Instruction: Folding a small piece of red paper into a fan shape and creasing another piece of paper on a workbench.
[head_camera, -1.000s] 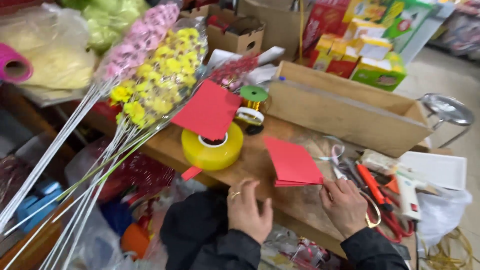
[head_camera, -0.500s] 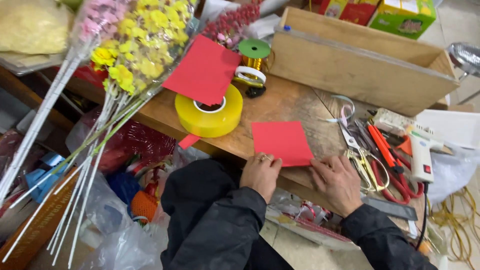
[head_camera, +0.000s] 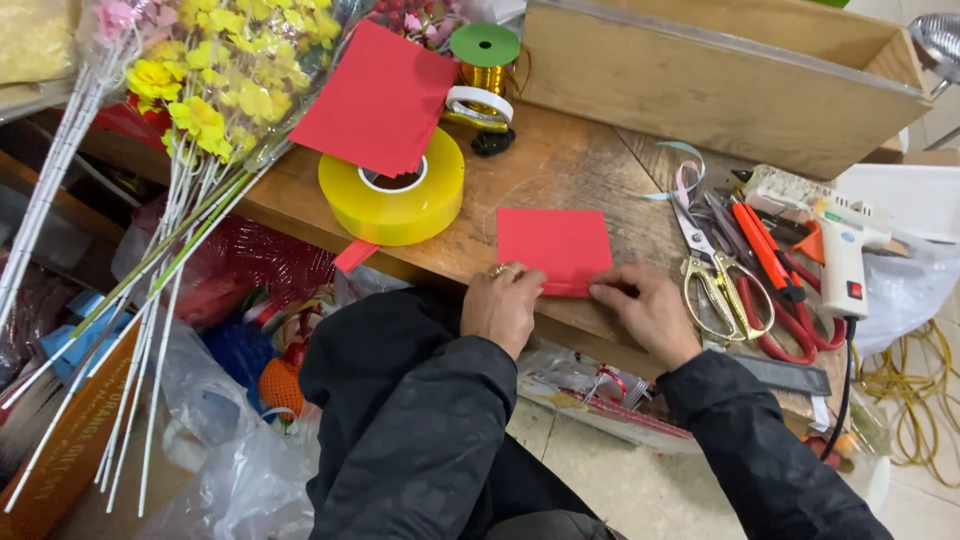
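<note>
Both our hands pinch the near edge of a red paper square on the wooden bench.

Our left hand and right hand close fingertips on the red paper square, flat and plain. Beyond the left hand a yellow tape roll bears another red sheet; scissors lie right, partly overlapped.

We find bare bench beyond the red paper; tape roll blocks left, scissors block right.
</note>
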